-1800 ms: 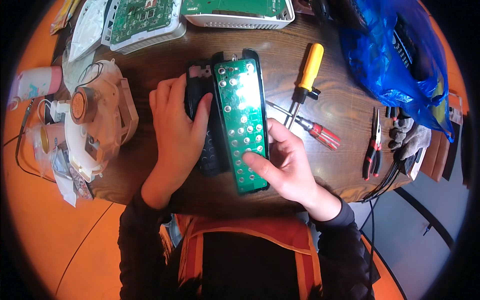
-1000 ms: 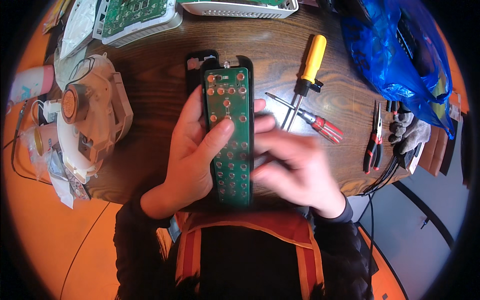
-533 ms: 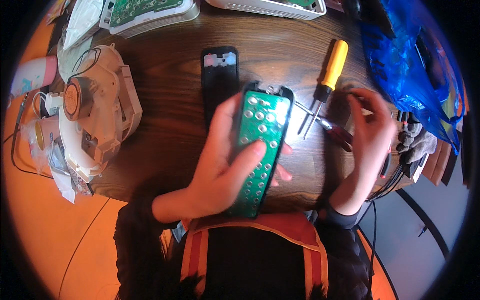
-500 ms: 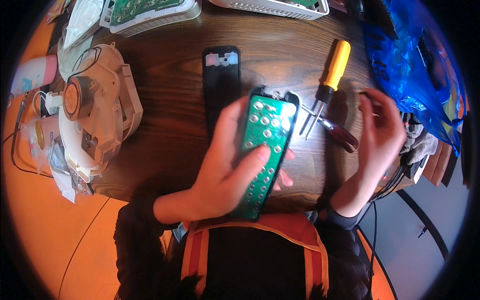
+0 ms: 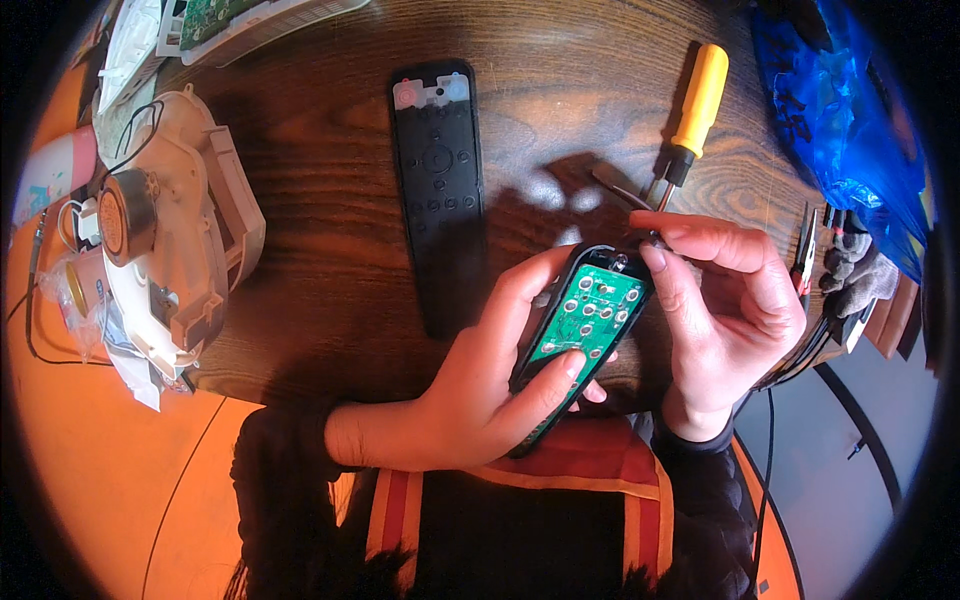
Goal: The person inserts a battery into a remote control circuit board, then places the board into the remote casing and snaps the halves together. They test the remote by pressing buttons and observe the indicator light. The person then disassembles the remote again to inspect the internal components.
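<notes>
My left hand (image 5: pixel 445 405) is closed around an opened remote control (image 5: pixel 590 318), its thumb pressed on the exposed green circuit board with rows of round metal contacts. The remote is tilted, its top end pointing away to the right. At that end, the thumb and forefinger of my right hand (image 5: pixel 735 310) pinch a small dark piece (image 5: pixel 655 238), too small to name. Left of the hands, the remote's black front cover (image 5: pixel 437 200) lies on the table with its button pad showing. Beyond my right hand lies a yellow-handled screwdriver (image 5: pixel 702 100), its tip partly hidden.
A cream plastic housing with a round motor (image 5: pixel 128 215) stands at the left edge. White casings with a green board (image 5: pixel 210 20) are at the far left. On the right are a blue plastic bag (image 5: pixel 850 130), pliers (image 5: pixel 803 250) and a grey glove (image 5: pixel 860 270).
My right hand has come left to the remote's top end and now pinches a small dark piece there. My left hand has shifted the remote slightly right and tilted it more.
</notes>
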Motion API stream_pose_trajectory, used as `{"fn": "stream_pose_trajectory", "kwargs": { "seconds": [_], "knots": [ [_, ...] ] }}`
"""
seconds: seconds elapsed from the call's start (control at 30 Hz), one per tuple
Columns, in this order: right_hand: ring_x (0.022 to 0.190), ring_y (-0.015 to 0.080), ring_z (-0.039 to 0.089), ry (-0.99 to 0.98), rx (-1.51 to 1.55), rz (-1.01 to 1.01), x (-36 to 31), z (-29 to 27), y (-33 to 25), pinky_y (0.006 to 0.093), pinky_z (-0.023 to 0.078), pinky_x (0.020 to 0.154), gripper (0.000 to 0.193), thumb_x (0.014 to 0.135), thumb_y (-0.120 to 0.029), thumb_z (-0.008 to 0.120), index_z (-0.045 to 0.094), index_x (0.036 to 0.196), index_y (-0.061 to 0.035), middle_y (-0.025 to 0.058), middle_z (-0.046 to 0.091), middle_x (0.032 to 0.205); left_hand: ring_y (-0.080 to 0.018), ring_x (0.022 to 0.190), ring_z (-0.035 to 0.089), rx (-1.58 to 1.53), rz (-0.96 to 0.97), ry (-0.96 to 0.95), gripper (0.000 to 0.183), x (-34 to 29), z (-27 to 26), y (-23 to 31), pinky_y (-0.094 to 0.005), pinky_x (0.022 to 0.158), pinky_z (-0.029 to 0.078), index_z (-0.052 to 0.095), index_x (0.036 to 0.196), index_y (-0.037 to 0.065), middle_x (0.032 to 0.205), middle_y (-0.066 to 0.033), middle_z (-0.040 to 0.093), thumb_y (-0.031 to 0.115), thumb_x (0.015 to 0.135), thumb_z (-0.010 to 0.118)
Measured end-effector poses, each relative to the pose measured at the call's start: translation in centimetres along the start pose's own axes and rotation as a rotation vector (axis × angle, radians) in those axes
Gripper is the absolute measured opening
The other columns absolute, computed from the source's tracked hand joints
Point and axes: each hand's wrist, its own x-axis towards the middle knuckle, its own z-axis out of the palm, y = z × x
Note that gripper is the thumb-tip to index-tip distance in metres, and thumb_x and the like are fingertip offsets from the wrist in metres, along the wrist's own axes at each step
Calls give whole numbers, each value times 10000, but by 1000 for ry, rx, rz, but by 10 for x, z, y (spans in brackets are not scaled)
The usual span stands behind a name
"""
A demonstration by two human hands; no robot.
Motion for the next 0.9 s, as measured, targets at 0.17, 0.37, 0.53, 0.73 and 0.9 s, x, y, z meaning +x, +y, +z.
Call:
{"fn": "stream_pose_trajectory", "kwargs": {
  "seconds": [0.17,0.37,0.53,0.73,0.9],
  "knots": [
    [779,181,621,-14,-8,38,-2,-2,1,257,489,710,134,703,108,625,573,808,44,157,633,837,-236,872,591,3,-26,-18,572,0,-2,1,-322,656,522,57,1304,47,1139,-207,449,3,859,413],
    [792,195,606,-128,-49,130,0,-5,0,269,479,740,119,731,125,575,531,793,33,195,611,884,-226,841,597,111,-4,27,559,1,-1,-1,-313,658,516,72,1301,29,1107,-204,474,5,859,413],
    [799,199,610,-144,34,227,2,-10,-3,272,481,737,111,722,113,597,548,788,38,179,618,859,-218,813,602,147,-11,19,555,1,0,-2,-301,655,512,80,1299,23,1078,-210,492,8,859,418],
    [790,196,616,-156,170,376,5,-15,-6,273,485,727,96,711,85,627,584,788,45,185,628,847,-216,805,602,152,-6,4,548,1,-1,-2,-302,651,511,86,1293,24,1068,-214,496,11,858,420],
    [772,184,616,-199,230,384,8,-17,-5,273,482,723,90,712,62,636,589,786,41,193,634,849,-219,817,598,146,3,-11,550,1,0,-2,-305,652,513,82,1294,26,1064,-213,496,13,859,419]
  ]
}}
